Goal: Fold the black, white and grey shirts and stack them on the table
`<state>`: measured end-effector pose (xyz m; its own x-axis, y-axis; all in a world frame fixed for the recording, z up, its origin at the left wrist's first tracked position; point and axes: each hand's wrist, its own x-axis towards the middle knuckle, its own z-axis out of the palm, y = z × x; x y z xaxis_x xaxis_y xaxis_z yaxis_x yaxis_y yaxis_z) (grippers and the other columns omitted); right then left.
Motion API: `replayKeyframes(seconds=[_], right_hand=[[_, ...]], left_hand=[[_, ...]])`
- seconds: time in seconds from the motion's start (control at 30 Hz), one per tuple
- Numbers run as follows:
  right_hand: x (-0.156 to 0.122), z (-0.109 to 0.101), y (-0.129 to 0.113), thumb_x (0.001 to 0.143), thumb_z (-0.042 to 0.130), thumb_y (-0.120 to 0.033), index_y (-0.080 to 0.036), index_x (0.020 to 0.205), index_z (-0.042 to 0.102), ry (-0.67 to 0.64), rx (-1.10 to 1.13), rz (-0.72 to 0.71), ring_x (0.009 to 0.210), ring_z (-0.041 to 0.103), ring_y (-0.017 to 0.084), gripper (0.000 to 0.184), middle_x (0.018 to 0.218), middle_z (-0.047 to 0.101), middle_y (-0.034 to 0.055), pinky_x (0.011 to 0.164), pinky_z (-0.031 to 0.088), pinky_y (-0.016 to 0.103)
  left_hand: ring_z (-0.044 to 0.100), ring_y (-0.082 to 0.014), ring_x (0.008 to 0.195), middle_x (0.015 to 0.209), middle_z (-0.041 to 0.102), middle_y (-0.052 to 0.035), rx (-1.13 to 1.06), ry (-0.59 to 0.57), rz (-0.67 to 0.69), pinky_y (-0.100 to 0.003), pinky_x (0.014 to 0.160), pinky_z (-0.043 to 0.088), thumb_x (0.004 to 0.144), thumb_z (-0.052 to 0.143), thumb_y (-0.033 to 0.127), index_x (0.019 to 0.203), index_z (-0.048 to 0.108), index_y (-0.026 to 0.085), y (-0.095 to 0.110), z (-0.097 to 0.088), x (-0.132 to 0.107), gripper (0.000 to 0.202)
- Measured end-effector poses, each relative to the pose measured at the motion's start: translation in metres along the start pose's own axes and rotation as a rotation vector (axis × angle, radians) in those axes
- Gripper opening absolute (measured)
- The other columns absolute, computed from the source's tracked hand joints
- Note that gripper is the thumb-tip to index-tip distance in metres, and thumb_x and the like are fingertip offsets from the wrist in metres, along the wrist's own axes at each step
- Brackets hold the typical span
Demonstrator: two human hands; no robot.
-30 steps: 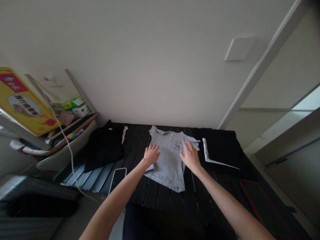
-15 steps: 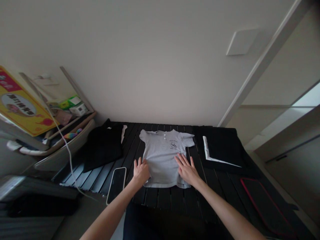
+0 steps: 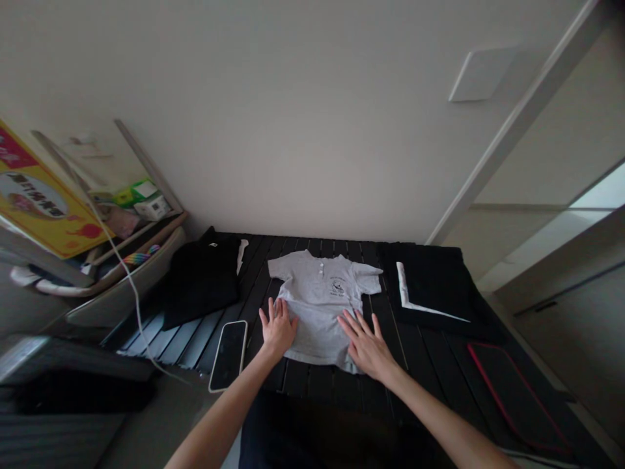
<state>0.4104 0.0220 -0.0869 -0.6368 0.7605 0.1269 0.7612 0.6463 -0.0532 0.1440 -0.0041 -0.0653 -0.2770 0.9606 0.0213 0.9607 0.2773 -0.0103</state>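
Observation:
A small grey short-sleeved shirt (image 3: 315, 326) lies face up on the black slatted table (image 3: 295, 384), its collar toward the wall. Two buttons and a dark chest print show on its front. My left hand (image 3: 278, 331) rests on the shirt's left side edge, fingers spread and partly over the slats. On the lower right part of the shirt, my right hand (image 3: 366, 342) lies flat with its fingers apart. The cloth is slightly wrinkled between the hands, and part of the right hem is hidden under my right hand.
Folded black clothing (image 3: 202, 280) lies at the left, with a phone (image 3: 228, 355) in front of it. More black clothing (image 3: 434, 280) with a white edge is at the right, near a red-rimmed dark tablet-like item (image 3: 517, 397). A white cable (image 3: 134, 293) hangs at the left.
The left sleeve is now spread outward, where it was bunched before. My left hand has opened its fingers and shifted slightly up; my right hand has slid a little lower on the shirt.

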Motion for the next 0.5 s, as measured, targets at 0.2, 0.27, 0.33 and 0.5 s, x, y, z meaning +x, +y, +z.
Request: replayKeyframes(seconds=[0.2,0.27,0.33,0.5], right_hand=[[0.017,0.003,0.022,0.079,0.036,-0.014,-0.026,0.15,0.018,-0.002,-0.029,0.065,0.143,0.017,0.027,0.074,0.155,0.021,-0.0008,0.112,0.008,0.062],[0.007,0.002,0.021,0.078,0.036,-0.012,-0.026,0.15,0.016,-0.007,-0.033,0.021,0.143,0.016,0.027,0.077,0.156,0.019,-0.0011,0.112,0.008,0.062],[-0.004,0.001,0.021,0.076,0.036,-0.01,-0.027,0.151,0.013,-0.017,-0.032,-0.017,0.143,0.016,0.025,0.079,0.156,0.017,-0.0025,0.112,0.008,0.062],[-0.018,-0.003,0.025,0.074,0.036,-0.008,-0.028,0.15,0.017,-0.061,-0.026,-0.017,0.143,0.017,0.025,0.08,0.156,0.019,-0.0015,0.112,0.004,0.064]], left_hand=[[0.018,-0.031,0.143,0.149,0.036,-0.0148,0.038,0.081,0.089,-0.057,0.114,0.009,0.092,0.035,0.044,0.142,0.04,0.012,0.002,0.008,-0.037,0.061],[0.016,-0.0332,0.143,0.152,0.032,-0.0118,0.033,0.074,0.055,-0.06,0.113,0.011,0.092,0.036,0.045,0.145,0.036,0.014,-0.008,0.01,-0.045,0.062],[0.012,-0.035,0.143,0.154,0.028,-0.0075,0.016,0.043,0.031,-0.062,0.112,0.012,0.092,0.036,0.046,0.148,0.03,0.018,-0.017,0.01,-0.053,0.063],[0.021,-0.0335,0.14,0.153,0.032,-0.0055,-0.07,-0.067,0.079,-0.058,0.111,0.018,0.091,0.038,0.049,0.146,0.034,0.027,-0.029,-0.005,-0.063,0.059]])
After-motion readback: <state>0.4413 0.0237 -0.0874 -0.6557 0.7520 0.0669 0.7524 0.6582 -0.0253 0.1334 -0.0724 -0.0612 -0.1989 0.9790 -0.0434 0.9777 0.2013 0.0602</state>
